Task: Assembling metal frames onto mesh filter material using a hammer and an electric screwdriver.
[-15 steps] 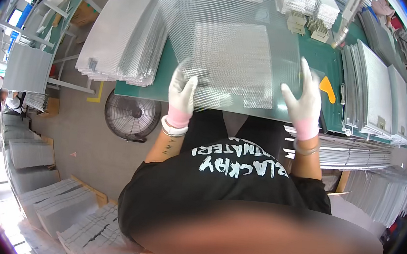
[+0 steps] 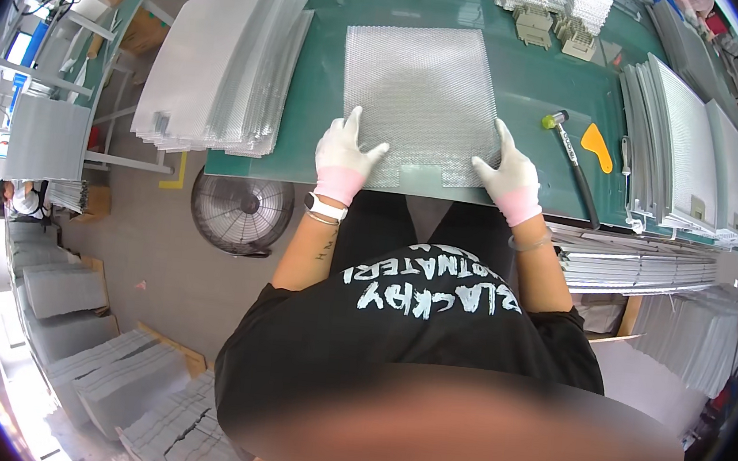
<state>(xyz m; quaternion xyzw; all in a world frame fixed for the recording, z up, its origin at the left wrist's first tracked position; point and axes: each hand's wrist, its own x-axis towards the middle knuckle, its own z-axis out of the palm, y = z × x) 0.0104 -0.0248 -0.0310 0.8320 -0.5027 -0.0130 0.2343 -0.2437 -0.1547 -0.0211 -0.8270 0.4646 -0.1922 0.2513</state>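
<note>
The smooth green counter (image 2: 538,87) carries a silvery, rectangular mesh sheet (image 2: 421,102), lying near its front edge. The white-gloved left hand (image 2: 344,152) and white-gloved right hand (image 2: 510,171) meet its sides, thumbs spread wide, no closed grip visible. Uneven inward pressure could buckle the mesh; a rightward slip could nudge the black-handled mallet (image 2: 576,166).

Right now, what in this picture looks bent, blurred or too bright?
In the head view, straight edges bow near the black rim; a bright patch at lower left is washed out; the mesh sheet and green table look fairly clear; the bottom foreground is heavily blurred.
</note>
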